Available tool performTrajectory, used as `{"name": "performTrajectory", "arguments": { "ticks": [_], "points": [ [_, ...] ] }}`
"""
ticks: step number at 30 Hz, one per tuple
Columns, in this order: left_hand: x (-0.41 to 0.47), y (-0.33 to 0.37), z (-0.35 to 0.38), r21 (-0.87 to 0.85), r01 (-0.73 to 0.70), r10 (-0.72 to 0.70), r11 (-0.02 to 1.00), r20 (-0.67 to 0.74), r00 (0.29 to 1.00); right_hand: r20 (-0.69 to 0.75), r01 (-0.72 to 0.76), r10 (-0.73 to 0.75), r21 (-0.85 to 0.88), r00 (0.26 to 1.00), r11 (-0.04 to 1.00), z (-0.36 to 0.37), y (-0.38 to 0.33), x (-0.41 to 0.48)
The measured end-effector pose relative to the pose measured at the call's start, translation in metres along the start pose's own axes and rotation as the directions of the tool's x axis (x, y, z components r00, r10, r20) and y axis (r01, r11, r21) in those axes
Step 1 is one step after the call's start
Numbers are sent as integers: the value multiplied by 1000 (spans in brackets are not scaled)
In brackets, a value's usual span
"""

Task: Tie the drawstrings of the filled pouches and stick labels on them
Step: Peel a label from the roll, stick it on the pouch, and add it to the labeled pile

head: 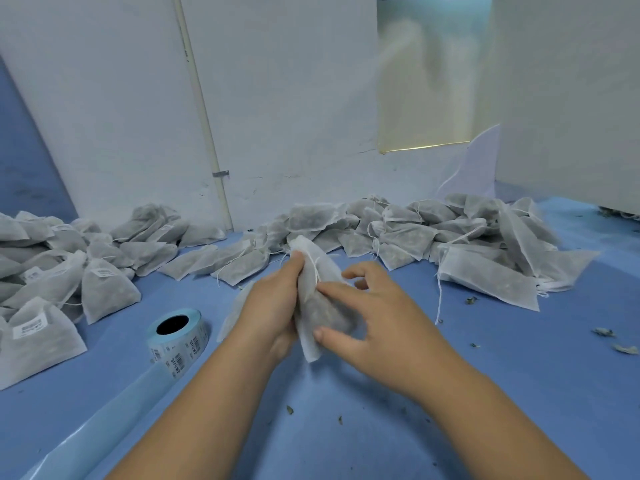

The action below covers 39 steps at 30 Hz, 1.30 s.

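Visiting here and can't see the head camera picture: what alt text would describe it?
Two bare hands handle a filled white pouch over a blue table: the left hand grips its top, the right hand touches its side with forefinger and thumb, by the drawstring. A roll of labels and labelled pouches lie to the left; unlabelled pouches are piled along the wall.

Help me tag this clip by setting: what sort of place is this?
Probably a small hand-packing workshop. Heaps of filled pouches and a pile of labelled pouches lie on a blue work surface, with a roll of barcode labels close by and bare white walls behind.
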<state>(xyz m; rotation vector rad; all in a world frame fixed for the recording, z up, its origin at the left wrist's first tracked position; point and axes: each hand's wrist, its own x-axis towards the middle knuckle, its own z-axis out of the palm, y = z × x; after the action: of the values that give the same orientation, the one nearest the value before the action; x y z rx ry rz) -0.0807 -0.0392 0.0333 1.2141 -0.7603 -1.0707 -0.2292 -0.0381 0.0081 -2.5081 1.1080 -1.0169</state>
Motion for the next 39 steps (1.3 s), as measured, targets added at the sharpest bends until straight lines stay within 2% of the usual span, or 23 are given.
{"name": "performTrajectory", "arguments": {
  "ticks": [3, 5, 8, 11, 16, 22, 26, 31, 34, 37, 39],
  "points": [
    [-4, 1, -8, -92, 108, -108, 990, 5, 994, 90, 11, -10, -5, 996, 1000, 11, 0, -2],
    [-10, 1, -15, -130, 170, -166, 977, 41, 985, 99, 40, -39, -11, 994, 999, 18, -1, -2],
    [-24, 6, -28, -181, 170, -152, 969, 111, 982, 62, 83, -84, 16, 995, 996, 24, -5, -3],
    [-35, 5, -40, -122, 137, -110, 983, 200, 974, 31, 116, -117, 43, 993, 992, 28, -12, -5],
    [-47, 8, -62, 36, 53, -59, 998, 167, 984, 44, 183, -183, 5, 982, 983, 33, -26, -9],
    [-58, 6, -83, 98, 23, -36, 995, 141, 989, 105, 265, -254, -105, 962, 959, 42, -46, -12],
    [-59, 6, -97, 168, -3, -4, 986, 41, 999, 142, 316, -295, -154, 945, 936, 53, -62, -16],
    [-49, 21, -140, 206, -64, 92, 976, -130, 987, 126, 328, -314, -115, 941, 938, 61, -73, -19],
    [-40, 30, -182, 37, 13, -7, 999, -175, 985, 207, 339, -307, -136, 929, 931, 73, -72, -15],
    [-40, 34, -212, -228, 133, -153, 965, -72, 986, 268, 330, -287, -132, 920, 935, 87, -75, -8],
    [-39, 33, -223, -312, 193, -205, 930, -5, 979, 239, 215, -203, -22, 949, 976, 100, -82, 1]
  ]
}}
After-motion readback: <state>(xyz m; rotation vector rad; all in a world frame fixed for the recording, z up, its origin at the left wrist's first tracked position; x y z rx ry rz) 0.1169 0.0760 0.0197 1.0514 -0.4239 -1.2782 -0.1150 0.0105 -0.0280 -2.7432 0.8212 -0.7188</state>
